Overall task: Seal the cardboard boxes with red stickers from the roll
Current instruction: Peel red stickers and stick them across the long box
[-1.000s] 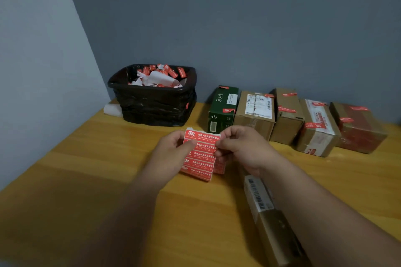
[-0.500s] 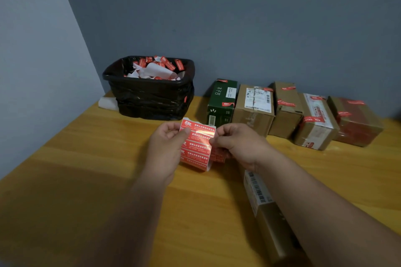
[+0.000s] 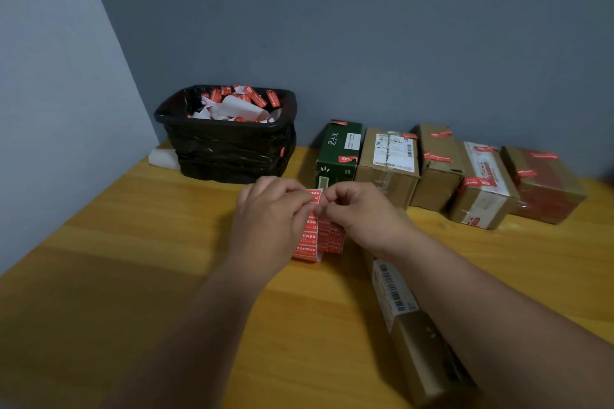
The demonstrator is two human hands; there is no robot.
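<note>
While both hands meet above the middle of the wooden table (image 3: 139, 252), the left hand (image 3: 269, 222) holds a strip of red stickers (image 3: 310, 232) from its left side, fingers curled round the backing so that the strip hangs down toward the tabletop. The right hand (image 3: 362, 212) pinches the strip's top edge at its right corner, thumb and forefinger closed on it, the other fingers curled under. Behind the strip at about 3 o'clock, more red sticker sheet shows, partly hidden by the right hand.

At 5 o'clock from the hands, under the right forearm, lies a long brown cardboard box (image 3: 415, 325) with a white barcode label on its near face; no red sticker shows on its visible part.

At 1 to 3 o'clock from the hands a row of boxes stands along the grey wall: a dark green box (image 3: 337, 153), then a brown box with a white shipping label (image 3: 388, 159), a plain brown box (image 3: 437, 169), a box wrapped in printed tape (image 3: 481, 189), and a brown box with reddish faces (image 3: 545, 186). Each carries red stickers across its edges.

At 11 o'clock sits a bin lined with a black bag (image 3: 229, 146), filled with white backing paper and red sticker scraps. A white roll (image 3: 162, 158) lies just beside the bin at its 9 o'clock.
</note>
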